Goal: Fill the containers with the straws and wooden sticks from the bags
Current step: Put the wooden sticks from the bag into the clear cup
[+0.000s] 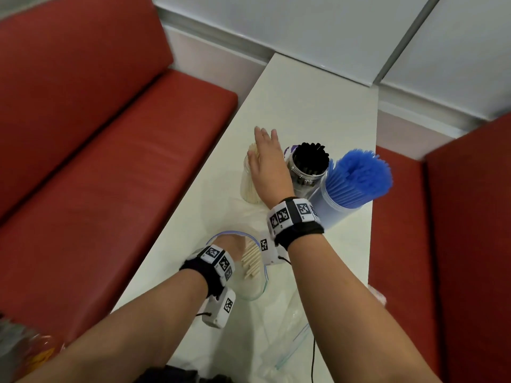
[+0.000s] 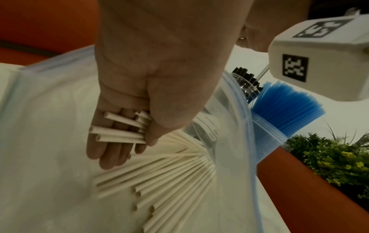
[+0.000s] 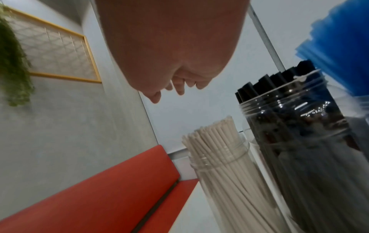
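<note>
My left hand [image 2: 119,141] is inside a clear zip bag [image 2: 40,126] and pins several white paper straws [image 2: 117,132] between thumb and fingers. More white straws [image 2: 169,176] lie fanned in the bag beneath it. In the head view that hand [image 1: 232,244] sits in the bag [image 1: 249,288] near the table's front. My right hand [image 1: 264,145] hovers open, fingers straight, over a clear jar of white straws [image 1: 249,186]; the right wrist view shows a gap between the fingers [image 3: 179,89] and the straw tops [image 3: 215,141]. Beside it stand a jar of black straws [image 1: 307,167] and a tub of blue straws [image 1: 356,181].
Red bench seats [image 1: 110,175] flank the narrow white table [image 1: 304,100] on both sides. Empty clear bags [image 1: 290,327] lie crumpled at the near edge. A bag with coloured contents [image 1: 25,352] sits lower left. A green plant [image 2: 329,157] stands past the right bench.
</note>
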Available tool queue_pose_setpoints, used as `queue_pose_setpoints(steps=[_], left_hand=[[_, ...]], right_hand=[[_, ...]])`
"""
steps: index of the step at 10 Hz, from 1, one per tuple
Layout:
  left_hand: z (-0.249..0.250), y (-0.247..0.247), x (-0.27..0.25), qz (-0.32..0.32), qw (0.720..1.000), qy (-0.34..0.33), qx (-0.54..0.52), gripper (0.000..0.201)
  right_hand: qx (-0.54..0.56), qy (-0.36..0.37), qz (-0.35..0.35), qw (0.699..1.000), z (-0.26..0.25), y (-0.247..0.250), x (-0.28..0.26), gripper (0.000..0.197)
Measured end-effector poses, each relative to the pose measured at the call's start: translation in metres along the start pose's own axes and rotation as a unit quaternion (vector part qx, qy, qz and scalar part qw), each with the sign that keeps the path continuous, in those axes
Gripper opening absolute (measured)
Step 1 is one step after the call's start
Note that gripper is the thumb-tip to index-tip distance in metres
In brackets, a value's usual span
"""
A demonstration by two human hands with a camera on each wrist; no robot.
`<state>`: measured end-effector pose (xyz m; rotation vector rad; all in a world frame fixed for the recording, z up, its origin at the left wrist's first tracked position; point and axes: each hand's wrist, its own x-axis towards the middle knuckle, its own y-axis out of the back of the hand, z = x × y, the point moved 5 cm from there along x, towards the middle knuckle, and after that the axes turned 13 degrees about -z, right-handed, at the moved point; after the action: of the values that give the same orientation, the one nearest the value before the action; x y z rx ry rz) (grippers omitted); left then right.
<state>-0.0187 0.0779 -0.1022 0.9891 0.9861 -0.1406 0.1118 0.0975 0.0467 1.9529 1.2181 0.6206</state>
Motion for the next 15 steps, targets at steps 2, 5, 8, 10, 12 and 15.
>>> queue_pose_setpoints(steps=[2, 5, 8, 10, 12, 15], left_hand=[[-0.002, 0.007, -0.015, 0.005, 0.999, 0.024, -0.029, 0.037], [-0.003, 0.018, -0.044, 0.050, 0.998, 0.039, 0.000, 0.040], [-0.012, 0.090, -0.114, 0.046, 0.998, 0.042, 0.006, 0.034], [0.005, 0.145, -0.181, 0.087, 0.993, 0.050, 0.064, 0.030], [0.032, 0.189, -0.198, 0.175, 0.977, -0.108, 0.065, 0.051], [0.036, 0.197, -0.195, 0.309, 0.732, -0.392, -0.463, 0.033]], right_hand=[[0.093, -0.009, -0.111, 0.989, -0.014, -0.022, -0.047, 0.052], [0.104, -0.044, -0.208, 0.972, -0.020, -0.047, -0.097, 0.065], [-0.001, -0.095, -0.374, 0.923, -0.021, -0.077, -0.113, 0.078], [0.150, -0.073, -0.203, 0.965, -0.047, -0.055, -0.105, 0.028], [0.331, -0.028, -0.057, 0.942, -0.060, -0.025, -0.094, 0.011], [0.455, -0.073, -0.014, 0.887, -0.055, 0.028, -0.098, 0.034]])
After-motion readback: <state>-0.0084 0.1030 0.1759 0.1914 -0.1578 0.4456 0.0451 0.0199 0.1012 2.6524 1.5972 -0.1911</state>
